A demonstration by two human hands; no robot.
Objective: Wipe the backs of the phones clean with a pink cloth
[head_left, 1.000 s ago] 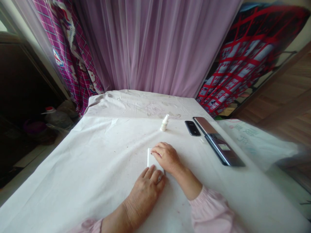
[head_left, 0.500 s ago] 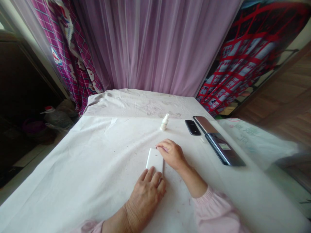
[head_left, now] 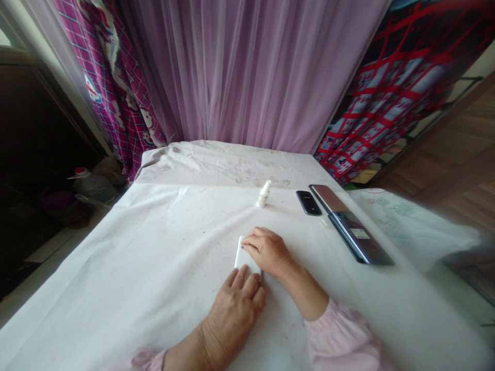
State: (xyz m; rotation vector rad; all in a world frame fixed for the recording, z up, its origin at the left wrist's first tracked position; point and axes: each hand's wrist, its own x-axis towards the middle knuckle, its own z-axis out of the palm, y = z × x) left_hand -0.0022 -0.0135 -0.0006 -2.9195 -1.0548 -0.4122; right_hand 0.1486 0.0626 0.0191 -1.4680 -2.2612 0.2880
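Note:
A flat white slab-like device lies in the middle of the white cloth-covered table. My left hand rests on its near end, fingers stretched flat, pinning it down. My right hand lies over its far right part, fingers curled and pressed on its top; whether they pinch something small is hidden. Most of the device is covered by both hands.
A small white dropper bottle stands beyond the hands. To the right lie a small black phone and two larger phones end to end. Purple curtains hang behind the table; a plastic jug sits on the floor at left.
My right hand slid right, uncovering the device's top half a second ago, then came back left over it. My left hand stayed on the near end.

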